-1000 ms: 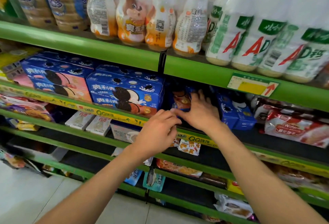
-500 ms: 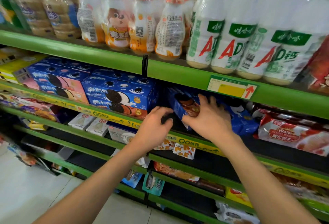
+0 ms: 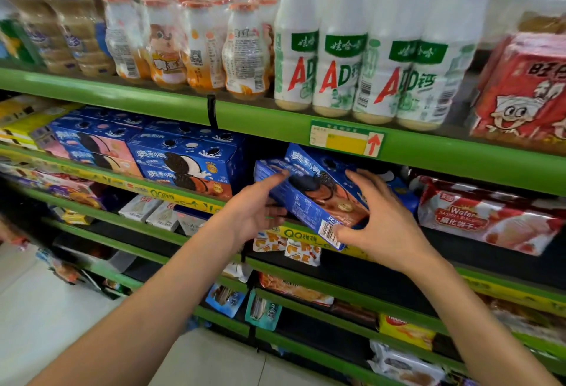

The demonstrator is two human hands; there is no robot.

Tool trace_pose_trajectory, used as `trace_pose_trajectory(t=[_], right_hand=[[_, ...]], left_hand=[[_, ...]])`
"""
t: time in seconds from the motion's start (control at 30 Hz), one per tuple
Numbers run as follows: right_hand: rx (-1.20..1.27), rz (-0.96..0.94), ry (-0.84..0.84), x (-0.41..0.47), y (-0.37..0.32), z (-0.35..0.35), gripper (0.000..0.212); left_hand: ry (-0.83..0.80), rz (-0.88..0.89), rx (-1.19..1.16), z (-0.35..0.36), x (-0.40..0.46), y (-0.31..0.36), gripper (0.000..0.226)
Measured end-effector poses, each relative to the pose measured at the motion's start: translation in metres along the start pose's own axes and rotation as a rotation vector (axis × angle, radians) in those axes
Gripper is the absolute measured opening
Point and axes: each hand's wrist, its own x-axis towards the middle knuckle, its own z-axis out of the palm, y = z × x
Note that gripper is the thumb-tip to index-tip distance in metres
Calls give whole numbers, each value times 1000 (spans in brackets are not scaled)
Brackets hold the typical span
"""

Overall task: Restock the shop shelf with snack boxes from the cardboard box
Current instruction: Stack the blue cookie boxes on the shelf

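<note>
A blue snack box [image 3: 312, 198] with a chocolate biscuit picture is tilted, half out of the second green shelf [image 3: 171, 192]. My left hand [image 3: 254, 211] holds its left end, thumb on top and fingers under it. My right hand [image 3: 379, 220] grips its right end near the barcode corner. To the left, two stacks of similar blue snack boxes [image 3: 186, 165] stand upright on the same shelf. More blue boxes [image 3: 401, 195] sit behind my right hand, partly hidden. The cardboard box is out of view.
Above, the top green shelf [image 3: 275, 125] carries shrink-wrapped white drink bottles [image 3: 355, 57] and a red pack [image 3: 523, 85]. A wafer packet [image 3: 487, 220] lies right of the boxes. Lower shelves hold small snack packets [image 3: 153, 214]. Pale floor tiles [image 3: 46, 309] lie at lower left.
Both hands have drawn the blue box forward from the back of the shelf and tipped it; it now sits tilted at the shelf front. My view has shifted right.
</note>
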Motion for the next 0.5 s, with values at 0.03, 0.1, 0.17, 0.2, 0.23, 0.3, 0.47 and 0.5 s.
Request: trace_pose_trajectory(t=[0.03, 0.1, 0.17, 0.2, 0.23, 0.3, 0.47, 0.5], right_hand=[[65, -6, -4, -3, 4, -1, 106], [170, -26, -22, -8, 11, -2, 107], [261, -44, -71, -12, 15, -2, 110], [303, -59, -105, -13, 17, -3, 110], [346, -79, -133, -14, 19, -3, 109], [479, -120, -160, -15, 26, -3, 108], [817, -189, -223, -20, 34, 5, 93], [861, -195, -221, -20, 33, 7, 90]], left_hand=[[-42, -19, -22, -1, -3, -1, 54], [-174, -67, -155, 1, -10, -5, 41], [-285, -84, -317, 6, -15, -15, 42], [-305, -73, -354, 8, -16, -20, 44], [-314, -53, -370, 9, -17, -24, 45], [-325, -6, -386, 11, -20, -30, 42], [-318, 53, -427, 12, -28, -43, 41], [-310, 62, -435, 11, -30, -46, 40]])
